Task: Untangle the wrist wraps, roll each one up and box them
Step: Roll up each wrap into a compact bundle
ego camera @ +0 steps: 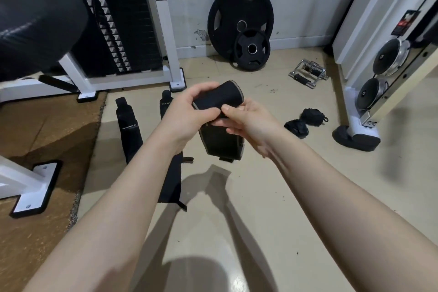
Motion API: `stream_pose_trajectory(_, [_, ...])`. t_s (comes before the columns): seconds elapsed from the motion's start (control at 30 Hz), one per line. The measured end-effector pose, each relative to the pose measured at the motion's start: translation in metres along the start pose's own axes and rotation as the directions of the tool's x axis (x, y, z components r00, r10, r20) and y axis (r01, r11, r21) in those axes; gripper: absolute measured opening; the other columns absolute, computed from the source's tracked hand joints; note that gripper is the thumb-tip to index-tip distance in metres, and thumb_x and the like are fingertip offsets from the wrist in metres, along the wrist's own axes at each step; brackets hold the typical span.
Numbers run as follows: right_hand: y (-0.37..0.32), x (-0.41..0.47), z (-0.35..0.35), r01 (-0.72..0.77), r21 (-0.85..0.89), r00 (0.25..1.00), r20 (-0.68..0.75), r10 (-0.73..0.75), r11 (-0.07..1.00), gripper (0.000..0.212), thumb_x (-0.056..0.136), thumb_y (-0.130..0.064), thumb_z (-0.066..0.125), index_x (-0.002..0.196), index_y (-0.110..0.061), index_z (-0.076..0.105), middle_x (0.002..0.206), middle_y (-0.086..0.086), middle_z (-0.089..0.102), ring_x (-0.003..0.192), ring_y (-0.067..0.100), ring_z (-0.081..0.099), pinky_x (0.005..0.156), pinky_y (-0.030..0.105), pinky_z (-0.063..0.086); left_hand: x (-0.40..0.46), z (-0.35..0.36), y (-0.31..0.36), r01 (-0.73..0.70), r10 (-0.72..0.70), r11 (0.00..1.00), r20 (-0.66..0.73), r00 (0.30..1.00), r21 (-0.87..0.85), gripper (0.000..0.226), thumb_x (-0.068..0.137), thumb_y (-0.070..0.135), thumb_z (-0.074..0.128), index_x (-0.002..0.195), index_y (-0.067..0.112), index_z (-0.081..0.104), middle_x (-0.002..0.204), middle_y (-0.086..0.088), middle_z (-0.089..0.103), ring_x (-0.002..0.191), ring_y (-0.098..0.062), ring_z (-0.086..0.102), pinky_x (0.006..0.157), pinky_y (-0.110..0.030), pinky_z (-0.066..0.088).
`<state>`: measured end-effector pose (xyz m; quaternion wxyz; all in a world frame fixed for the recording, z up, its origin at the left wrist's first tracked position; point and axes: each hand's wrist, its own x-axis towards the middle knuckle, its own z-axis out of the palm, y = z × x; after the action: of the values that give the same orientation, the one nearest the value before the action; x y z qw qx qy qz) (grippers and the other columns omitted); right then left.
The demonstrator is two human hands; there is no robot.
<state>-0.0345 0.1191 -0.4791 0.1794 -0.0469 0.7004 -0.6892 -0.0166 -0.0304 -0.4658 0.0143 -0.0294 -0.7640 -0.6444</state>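
Note:
I hold a black wrist wrap with grey edging (219, 97) above the floor, its top part curled into a roll and its tail (222, 143) hanging down. My left hand (187, 111) grips the roll from the left. My right hand (246, 121) pinches the wrap at the roll's lower edge with thumb and fingers. Two more black wraps lie flat on the floor: one at the left (129, 128) and one (170, 180) partly hidden under my left forearm. Two rolled-up black wraps (305, 119) sit on the floor to the right. No box shows.
A white weight-stack machine (123, 31) stands at the back left, its feet on the floor. Two black weight plates (239, 23) lean on the wall. A chrome cable handle (308, 73) lies at the back right, by a white machine post (355, 111). A brown mat (35, 149) covers the left.

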Motion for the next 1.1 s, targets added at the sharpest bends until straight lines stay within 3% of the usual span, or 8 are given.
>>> stream_pose_trajectory(0.1, [-0.035, 0.011, -0.011, 0.099, -0.419, 0.939, -0.262, -0.224, 0.903, 0.042, 0.079, -0.034, 0.074, 0.105, -0.012, 0.049, 0.092, -0.001, 0.062, 0.086, 0.013, 0.062, 0.075, 0.031, 0.049, 0.022, -0.007, 0.041, -0.088, 0.088, 0.990, 0.009, 0.996, 0.111, 0.048, 0.080, -0.011, 0.061, 0.112, 0.025, 0.059, 0.102, 0.013, 0.057, 0.093, -0.005, 0.058, 0.076, -0.019, 0.053])
stream_pose_trajectory(0.2, [-0.067, 0.012, -0.020, 0.238, -0.304, 0.942, -0.158, -0.295, 0.923, 0.069, 0.078, -0.035, 0.074, 0.135, -0.021, 0.038, 0.131, 0.005, 0.047, 0.121, 0.017, 0.049, 0.102, 0.037, 0.044, 0.033, -0.010, 0.073, -0.161, 0.135, 0.963, 0.128, 0.982, 0.216, 0.046, 0.079, -0.013, 0.060, 0.103, 0.026, 0.055, 0.101, 0.007, 0.059, 0.082, -0.005, 0.058, 0.060, -0.011, 0.048])
stream_pose_trajectory(0.37, [-0.106, 0.016, -0.033, 0.316, -0.284, 0.939, -0.043, -0.342, 0.905, 0.012, 0.097, -0.033, 0.048, 0.099, -0.028, 0.058, 0.104, 0.002, 0.059, 0.098, 0.020, 0.059, 0.093, 0.050, 0.050, 0.045, -0.015, 0.105, -0.275, 0.246, 0.921, 0.137, 0.960, 0.275, 0.052, 0.081, -0.007, 0.063, 0.119, 0.026, 0.052, 0.106, 0.004, 0.058, 0.086, -0.008, 0.060, 0.061, -0.009, 0.047])
stream_pose_trajectory(0.47, [-0.136, 0.016, -0.032, 0.405, -0.223, 0.881, -0.163, -0.444, 0.886, 0.012, 0.098, -0.027, 0.049, 0.092, -0.025, 0.059, 0.093, -0.002, 0.062, 0.088, 0.012, 0.059, 0.076, 0.032, 0.049, 0.050, -0.018, 0.128, -0.275, 0.273, 0.961, 0.053, 0.960, 0.036, 0.054, 0.084, 0.001, 0.067, 0.129, 0.023, 0.046, 0.108, -0.001, 0.061, 0.094, -0.010, 0.064, 0.069, -0.015, 0.053])
stream_pose_trajectory(0.57, [-0.165, 0.014, -0.025, 0.488, -0.231, 0.798, -0.273, -0.538, 0.841, 0.009, 0.098, -0.027, 0.049, 0.091, -0.028, 0.054, 0.092, -0.005, 0.059, 0.088, 0.012, 0.057, 0.071, 0.028, 0.045, 0.056, -0.020, 0.154, -0.367, 0.369, 0.925, 0.000, 0.930, 0.094, 0.038, 0.088, 0.008, 0.065, 0.120, 0.025, 0.052, 0.105, 0.003, 0.060, 0.092, -0.005, 0.060, 0.070, -0.013, 0.051])
stream_pose_trajectory(0.67, [-0.185, 0.008, -0.026, 0.496, -0.191, 0.840, -0.142, -0.523, 0.847, 0.008, 0.098, -0.024, 0.049, 0.106, -0.023, 0.054, 0.099, -0.001, 0.060, 0.090, 0.013, 0.059, 0.067, 0.023, 0.048, 0.063, -0.023, 0.170, -0.404, 0.405, 0.908, 0.012, 0.914, 0.110, 0.028, 0.092, 0.007, 0.060, 0.114, 0.023, 0.052, 0.097, 0.008, 0.058, 0.086, -0.003, 0.058, 0.071, -0.014, 0.050])
stream_pose_trajectory(0.93, [-0.181, 0.002, -0.039, 0.528, -0.385, 0.777, -0.138, -0.614, 0.757, 0.031, 0.080, 0.004, 0.058, 0.091, -0.025, 0.056, 0.089, -0.003, 0.059, 0.086, 0.018, 0.056, 0.088, 0.046, 0.049, 0.068, -0.004, 0.164, -0.175, 0.177, 0.984, 0.069, 0.982, -0.041, 0.049, 0.091, 0.000, 0.056, 0.132, 0.025, 0.045, 0.106, 0.000, 0.059, 0.096, -0.014, 0.060, 0.085, -0.025, 0.052])
stream_pose_trajectory(1.1, [-0.180, 0.001, -0.044, 0.552, -0.384, 0.745, -0.170, -0.645, 0.740, 0.042, 0.070, 0.019, 0.056, 0.071, -0.024, 0.056, 0.092, 0.003, 0.055, 0.090, 0.021, 0.055, 0.091, 0.046, 0.048, 0.062, 0.002, 0.167, 0.042, 0.029, 0.954, 0.230, 0.973, -0.297, 0.013, 0.094, 0.012, 0.053, 0.103, 0.015, 0.062, 0.089, -0.002, 0.068, 0.087, -0.015, 0.065, 0.073, -0.024, 0.053])
